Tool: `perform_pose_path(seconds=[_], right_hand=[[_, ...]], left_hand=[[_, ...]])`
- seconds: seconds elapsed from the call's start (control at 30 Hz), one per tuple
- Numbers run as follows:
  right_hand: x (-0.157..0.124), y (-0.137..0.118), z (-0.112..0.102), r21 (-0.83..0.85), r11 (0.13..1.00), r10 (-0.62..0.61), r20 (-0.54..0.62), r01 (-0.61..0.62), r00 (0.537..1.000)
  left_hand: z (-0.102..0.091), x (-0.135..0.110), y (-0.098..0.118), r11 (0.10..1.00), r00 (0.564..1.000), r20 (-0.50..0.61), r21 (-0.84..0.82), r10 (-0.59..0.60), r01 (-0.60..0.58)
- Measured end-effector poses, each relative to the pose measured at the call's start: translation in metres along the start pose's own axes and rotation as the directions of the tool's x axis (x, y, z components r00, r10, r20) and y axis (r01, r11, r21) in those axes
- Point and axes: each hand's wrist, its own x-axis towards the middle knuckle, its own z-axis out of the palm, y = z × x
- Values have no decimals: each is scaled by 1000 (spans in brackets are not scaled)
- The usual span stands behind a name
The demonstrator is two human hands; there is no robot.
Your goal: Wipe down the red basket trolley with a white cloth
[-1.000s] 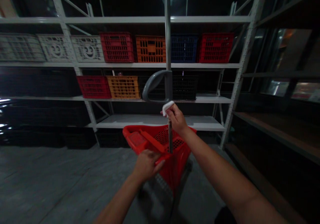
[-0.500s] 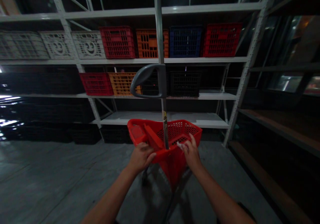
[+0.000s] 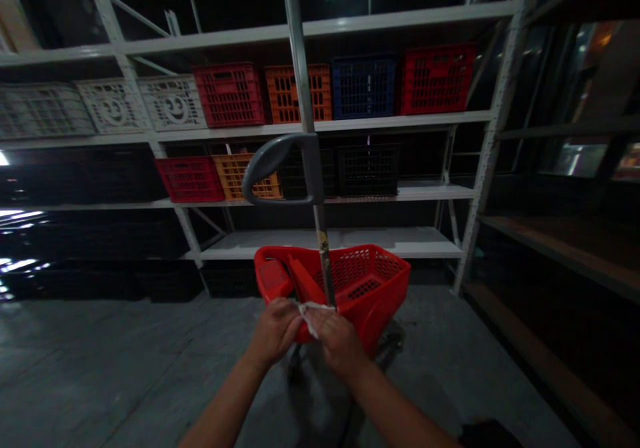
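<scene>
A red plastic shopping cart (image 3: 385,298) with perforated basket walls stands right in front of me. My left hand (image 3: 274,331) is closed on its near rim, at the left side. A thin white cloth or tissue (image 3: 311,309) lies bunched under my right hand (image 3: 340,341), whose closed fingers press it to the rim close to my left hand. From the cart rises a metal pole (image 3: 300,68), tilted a little to the left, with a grey loop handle (image 3: 314,168) on it. The underside of both hands is hidden.
Behind the cart stands a white metal rack (image 3: 400,125) with crates: red (image 3: 230,95), orange (image 3: 299,93), blue (image 3: 363,87), white (image 3: 173,103) and black (image 3: 367,170). Dark shelving (image 3: 560,248) runs along the right side. The floor (image 3: 150,355) is grey concrete.
My right hand has moved left along the rim with the white cloth, up to my left hand. The cart has turned slightly, and its pole and handle lean further left in view.
</scene>
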Motion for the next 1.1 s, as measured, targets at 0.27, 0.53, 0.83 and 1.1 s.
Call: perform_pose_path(seconds=[0.27, 0.53, 0.83, 1.1], right_hand=[[-45, 53, -2, -2, 1000, -19, -65, 19, 998], [-53, 129, -42, -119, 739, 547, -468, -663, 694], [-31, 42, 34, 59, 929, 370, -152, -365, 917], [-74, 110, 7, -45, 873, 473, -160, -486, 866]], left_hand=[[-5, 5, -3, 999, 996, 77, -1, -36, 36], [-26, 22, 27, 932, 950, 113, 258, -291, 255], [-3, 31, 53, 794, 766, 355, 519, -536, 316], [-21, 14, 28, 795, 762, 383, 542, -523, 272]])
